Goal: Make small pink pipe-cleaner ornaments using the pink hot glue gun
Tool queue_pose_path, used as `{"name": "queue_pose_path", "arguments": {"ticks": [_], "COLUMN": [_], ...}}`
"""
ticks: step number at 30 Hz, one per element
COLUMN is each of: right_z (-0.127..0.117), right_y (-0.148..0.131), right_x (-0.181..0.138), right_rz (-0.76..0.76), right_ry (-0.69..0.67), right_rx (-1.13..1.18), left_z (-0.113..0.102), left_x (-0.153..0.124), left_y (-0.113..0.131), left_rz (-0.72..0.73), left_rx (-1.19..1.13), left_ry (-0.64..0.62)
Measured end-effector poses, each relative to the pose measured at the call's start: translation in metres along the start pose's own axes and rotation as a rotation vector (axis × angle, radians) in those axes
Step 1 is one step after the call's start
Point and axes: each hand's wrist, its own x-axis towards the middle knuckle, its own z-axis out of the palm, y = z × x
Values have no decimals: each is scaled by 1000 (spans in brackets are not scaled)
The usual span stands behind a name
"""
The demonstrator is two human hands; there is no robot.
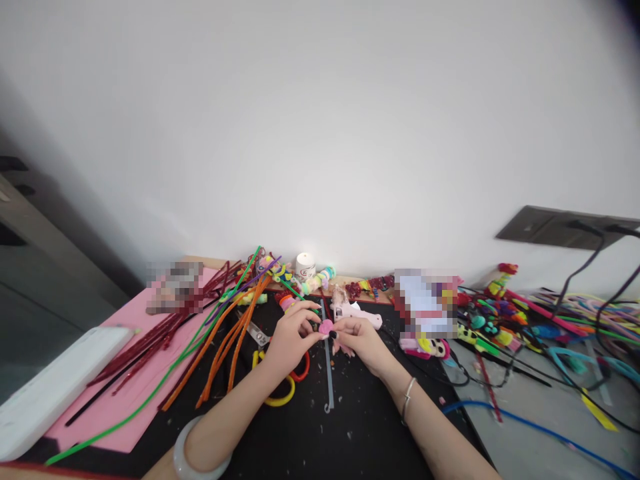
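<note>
Between my two hands is a small round pink coil (pixel 326 327), fuzzy like wound pipe cleaner. My left hand (pixel 295 333) pinches its left edge with the fingertips. From the other side, the thumb and fingers of my right hand (pixel 359 339) close on the same coil. Just behind my hands lies a pale pink hot glue gun (pixel 357 313). A translucent glue stick (pixel 329 373) rests on the black mat (pixel 350 433) below the coil. Scissors with yellow and red handles (pixel 280 392) lie partly hidden under my left forearm.
Orange pipe cleaners (pixel 225 353) and dark red ones (pixel 145 340) spread over a pink sheet (pixel 130 413) at left, beside a white box (pixel 65 380). A paper cup (pixel 305 265) stands by the wall. Colourful pipe cleaners (pixel 575 320) and cables fill the right, below a socket (pixel 565 227).
</note>
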Motion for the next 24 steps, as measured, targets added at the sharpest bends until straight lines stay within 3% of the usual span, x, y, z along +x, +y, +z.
{"name": "queue_pose_path", "arguments": {"ticks": [24], "right_z": [0], "right_y": [2], "right_x": [2], "right_rz": [-11], "right_ry": [-6], "right_rx": [35], "left_z": [0], "left_x": [1], "left_y": [0], "left_rz": [-29], "left_rx": [3], "left_ry": [-20]}}
